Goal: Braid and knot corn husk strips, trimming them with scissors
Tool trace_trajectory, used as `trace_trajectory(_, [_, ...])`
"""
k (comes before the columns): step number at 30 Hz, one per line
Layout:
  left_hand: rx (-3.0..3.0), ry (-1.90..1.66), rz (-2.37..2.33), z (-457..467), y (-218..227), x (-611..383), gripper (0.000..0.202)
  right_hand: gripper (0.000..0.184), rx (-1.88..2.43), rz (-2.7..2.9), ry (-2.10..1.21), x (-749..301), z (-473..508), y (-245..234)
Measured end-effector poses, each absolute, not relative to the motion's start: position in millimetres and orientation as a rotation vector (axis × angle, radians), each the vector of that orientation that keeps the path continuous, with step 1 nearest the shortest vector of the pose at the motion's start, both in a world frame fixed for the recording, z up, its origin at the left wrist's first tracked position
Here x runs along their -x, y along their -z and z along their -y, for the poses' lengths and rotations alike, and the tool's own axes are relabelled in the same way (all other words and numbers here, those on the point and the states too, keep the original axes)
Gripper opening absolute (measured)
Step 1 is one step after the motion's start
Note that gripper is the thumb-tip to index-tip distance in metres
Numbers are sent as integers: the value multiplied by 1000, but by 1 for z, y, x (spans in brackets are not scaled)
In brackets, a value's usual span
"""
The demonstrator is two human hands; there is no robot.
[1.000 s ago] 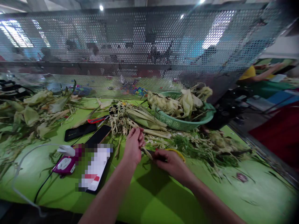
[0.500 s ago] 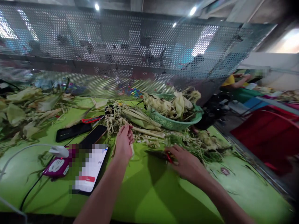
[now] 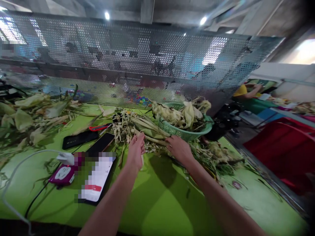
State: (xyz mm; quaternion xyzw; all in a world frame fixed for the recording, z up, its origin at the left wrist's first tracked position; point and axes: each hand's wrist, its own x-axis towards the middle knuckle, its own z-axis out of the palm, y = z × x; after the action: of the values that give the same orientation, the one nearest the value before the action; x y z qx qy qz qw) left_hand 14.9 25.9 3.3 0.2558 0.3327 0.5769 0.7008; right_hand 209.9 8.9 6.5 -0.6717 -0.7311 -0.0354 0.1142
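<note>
Pinching strip (image 3: 142, 162) in closed left hand (image 3: 136, 150); resting half-curled right hand (image 3: 180, 150) at stalks (image 3: 150, 127), 12 o'clock, grip unclear; seemingly part-done, husks (image 3: 31, 114) remaining at 10 o'clock

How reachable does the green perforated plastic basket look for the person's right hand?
Probably yes: the right hand is just in front of the basket, with little visible in between.

Green table (image 3: 167, 206): husk heap (image 3: 31, 116), pale stalks (image 3: 152, 126), phones (image 3: 80, 139), basket (image 3: 190, 133) (heaped full).
</note>
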Motion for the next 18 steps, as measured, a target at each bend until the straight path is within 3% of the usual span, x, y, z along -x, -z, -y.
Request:
trace_trajectory(11, [-755,-1086,-849,-18,10,-30,36,11,1895,2170,58,-224,-12,10])
trace_trajectory(18, [-885,-1036,-902,-13,13,-40,30,6,1786,2097,283,-207,7,-8])
